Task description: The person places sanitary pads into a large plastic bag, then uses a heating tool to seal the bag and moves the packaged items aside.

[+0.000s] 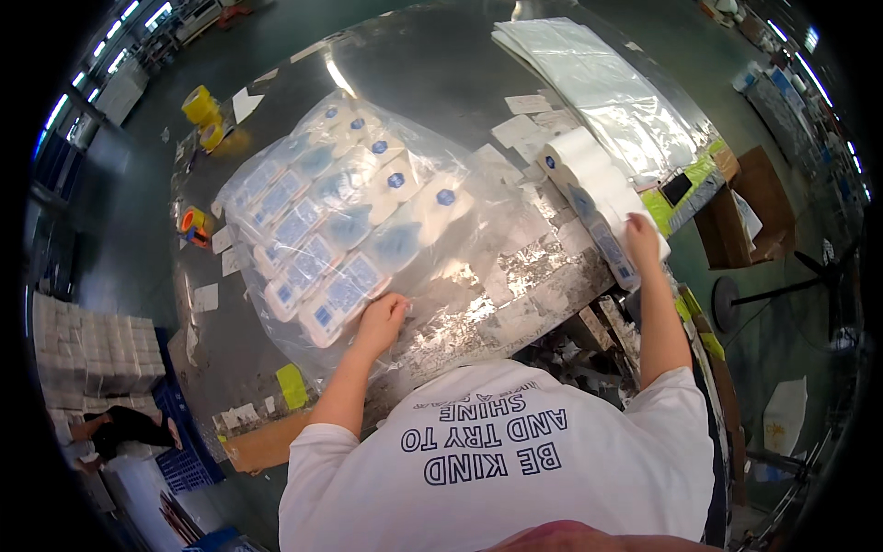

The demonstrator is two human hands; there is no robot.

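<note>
A large clear plastic bag [464,166] lies on the metal table, with several white packs [317,235] with blue print side by side in it. My left hand [384,317] is closed at the bag's near edge, fingers curled on the film beside the nearest pack. To the right, a long white pack of rolls [589,189] with a blue printed side lies apart from the bag. Over its near end my right hand [644,241] is bent, gripping it; the pack hides some of the fingertips.
A stack of flat clear bags [602,87] lies at the far right of the table [414,64]. Yellow tape rolls [200,109] and an orange tape dispenser [195,224] sit along the left edge. An open cardboard box [759,207] and a dark stand [727,304] are on the right.
</note>
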